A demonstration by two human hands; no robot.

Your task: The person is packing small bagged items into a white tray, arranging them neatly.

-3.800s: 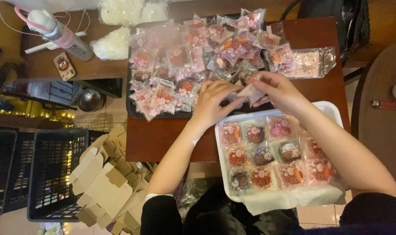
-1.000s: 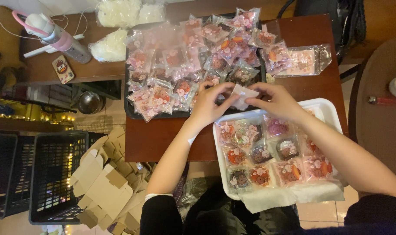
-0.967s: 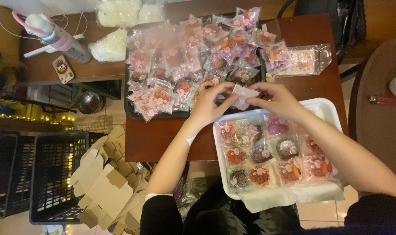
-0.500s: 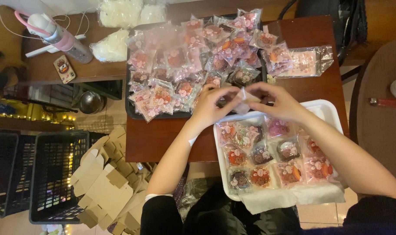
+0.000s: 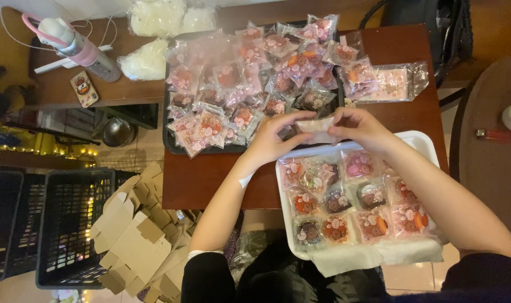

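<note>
Both hands meet right at the far rim of the white tray (image 5: 429, 147), pinching one small clear packet (image 5: 317, 129) between them. The left hand (image 5: 275, 137) has thumb and fingers closed on the packet's left end, and the right hand (image 5: 359, 126) is curled shut on the right end, so the packet hangs just above the tray's top edge. The tray itself is filled with rows of wrapped round sweets (image 5: 337, 199) sitting on white paper. Just beyond the tray is a black tray (image 5: 171, 147) heaped with pink-patterned bagged sweets (image 5: 255, 78). Left of the tray, down on the floor, lie flattened cardboard boxes (image 5: 135, 235) and a black crate (image 5: 70, 224).
</note>
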